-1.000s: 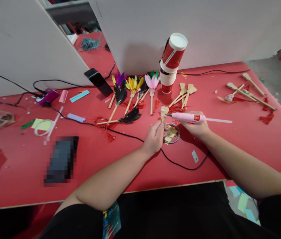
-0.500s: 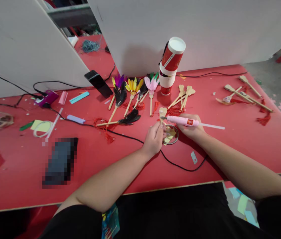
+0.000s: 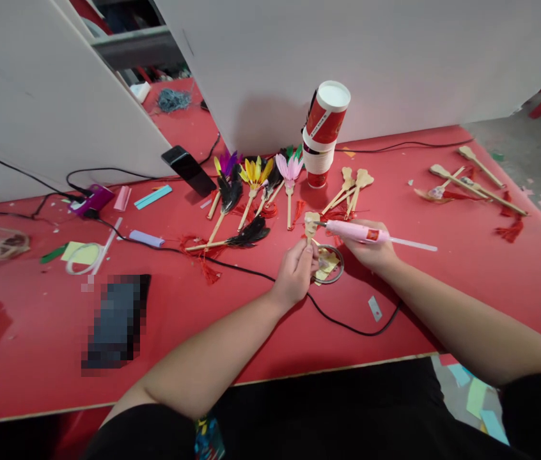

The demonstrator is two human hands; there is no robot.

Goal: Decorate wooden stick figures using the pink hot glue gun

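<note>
While the left hand [image 3: 297, 268] grips a pale wooden stick [image 3: 312, 225] by its handle, the broad head juts free beyond the fingers, facing the right hand [image 3: 373, 252]. Wood looks light and stiff; probably little slip, though the thin handle might snap if levered. Best hold: low on the handle, fingertips off the head and its whitish patch. Right hand grasps a pink glue gun [image 3: 354, 231], nozzle at the wooden head; contact or slight gap, cannot tell. Hard, likely light; hold by the body, since the metal tip may be hot.

Room, left to right. Left of the left hand: wide bare red table [image 3: 194, 294], dark blurred object [image 3: 117, 319] well apart. Nearer, beyond that hand, a black-feathered stick [image 3: 251, 233], soft, easily crushed. Black cord [image 3: 366, 333] runs behind the left hand and loops on the near side of the right; could snag. Between hands: metallic ring [image 3: 343, 264]. Beyond both: cup stack [image 3: 321, 128], tall, maybe tippy. Table's front edge [image 3: 323, 369] lies nearer the body than either hand. Right of the right hand: bare surface, then more wooden sticks [image 3: 495, 197] near the right edge.
</note>
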